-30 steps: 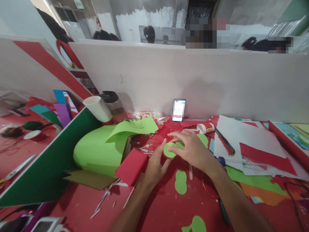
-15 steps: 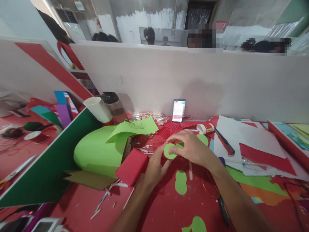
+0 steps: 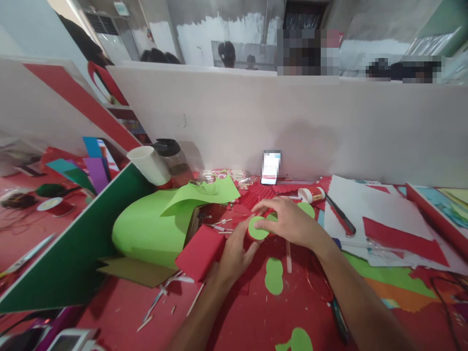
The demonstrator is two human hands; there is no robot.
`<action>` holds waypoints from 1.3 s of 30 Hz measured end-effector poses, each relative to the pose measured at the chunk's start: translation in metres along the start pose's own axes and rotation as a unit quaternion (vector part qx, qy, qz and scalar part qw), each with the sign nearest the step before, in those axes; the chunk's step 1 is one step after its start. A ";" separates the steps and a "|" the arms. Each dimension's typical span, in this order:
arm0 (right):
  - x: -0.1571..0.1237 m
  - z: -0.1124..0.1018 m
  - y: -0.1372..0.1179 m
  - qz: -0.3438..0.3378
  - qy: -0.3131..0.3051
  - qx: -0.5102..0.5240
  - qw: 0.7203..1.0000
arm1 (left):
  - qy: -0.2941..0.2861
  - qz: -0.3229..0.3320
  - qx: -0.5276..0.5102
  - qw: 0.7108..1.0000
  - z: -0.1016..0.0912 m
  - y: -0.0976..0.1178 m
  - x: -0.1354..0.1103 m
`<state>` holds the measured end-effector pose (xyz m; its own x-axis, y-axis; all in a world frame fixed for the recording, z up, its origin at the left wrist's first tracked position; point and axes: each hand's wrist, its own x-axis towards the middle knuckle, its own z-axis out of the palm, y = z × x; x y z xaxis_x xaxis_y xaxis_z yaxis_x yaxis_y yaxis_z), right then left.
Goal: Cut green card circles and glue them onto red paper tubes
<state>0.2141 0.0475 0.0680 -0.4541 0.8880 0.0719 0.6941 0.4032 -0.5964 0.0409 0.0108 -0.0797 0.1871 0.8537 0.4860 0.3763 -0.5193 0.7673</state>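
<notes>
The green cutout (image 3: 258, 228), two joined paper circles, sits straight in front of the phone (image 3: 271, 167), on the person's side of it, low over the red worktop (image 3: 237, 317). The left hand (image 3: 236, 248) has it in a pinching grip at the near lobe, thumb on top and fingers tucked under. The right hand (image 3: 292, 224) curls its fingers over the far lobe, so its grip is closed on the paper too. A red piece seems to lie under the cutout, though the fingers hide most of it.

By the look of it, the cutout is being seated and pressed down onto that red backing. Further handling calls for light, even pressure, as the paper is thin and creases easily.

A second green cutout (image 3: 274, 275) lies flat farther from the phone, toward the person. A glue tube (image 3: 310, 194) lies just right of the phone.

The phone's screen is blurred, and the tube's label is too small to read.
</notes>
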 end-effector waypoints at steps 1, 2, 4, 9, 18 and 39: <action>0.001 0.000 0.000 0.000 -0.002 0.004 1.000 | -0.001 -0.001 0.000 1.000 0.000 0.000 0.000; 0.002 -0.001 -0.001 0.000 -0.005 0.008 1.000 | -0.002 -0.002 0.001 1.000 0.001 -0.001 -0.001; 0.005 -0.001 -0.002 0.001 -0.008 0.014 1.000 | -0.007 -0.002 0.001 1.000 0.001 -0.002 -0.001; 0.010 -0.001 -0.004 0.008 -0.013 0.016 1.000 | -0.010 -0.014 0.006 1.000 0.001 -0.003 -0.001; 0.010 -0.001 -0.001 -0.006 0.001 0.008 1.000 | -0.004 -0.010 -0.004 1.000 0.001 -0.001 0.000; 0.009 -0.005 0.002 -0.007 0.002 0.027 1.000 | -0.003 -0.019 -0.006 1.000 0.000 0.001 0.002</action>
<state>0.2143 0.0572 0.0719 -0.4617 0.8831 0.0842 0.6556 0.4036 -0.6382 0.0415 0.0120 -0.0776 0.1775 0.8735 0.4534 0.3723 -0.4861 0.7907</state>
